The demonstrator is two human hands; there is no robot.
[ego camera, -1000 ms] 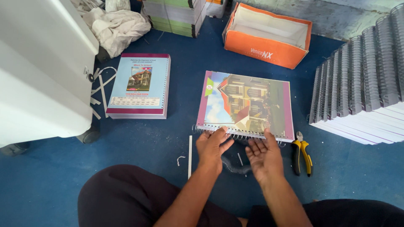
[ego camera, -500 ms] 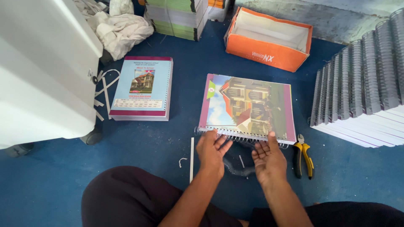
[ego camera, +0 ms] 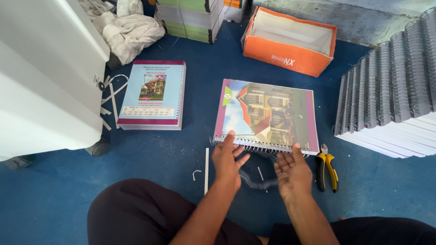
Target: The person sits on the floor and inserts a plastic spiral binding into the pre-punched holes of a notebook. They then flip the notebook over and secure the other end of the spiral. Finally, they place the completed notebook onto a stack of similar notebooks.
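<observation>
Both hands are at the near edge of the picture-cover notebook [ego camera: 268,113] lying mid-floor on the blue carpet floor [ego camera: 172,154] — left hand [ego camera: 227,159] fingers spread on the metal spiral binding wire [ego camera: 259,149], right hand [ego camera: 293,170] open flat just beside it, gripping nothing. Yellow-handled pliers [ego camera: 328,165] lie just right — stacked bound notebooks [ego camera: 390,104] further right.

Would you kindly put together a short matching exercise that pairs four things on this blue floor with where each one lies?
Things:
1. pliers
2. orange box
3. closed booklet
4. spiral wire

Places:
A. on the floor between the two hands
B. at the top, beyond the booklet being bound
C. just right of the right hand
D. on the left, beside the white cabinet

Pairs: 1-C, 2-B, 3-D, 4-A. The left hand touches the booklet being bound at its near edge.
</observation>
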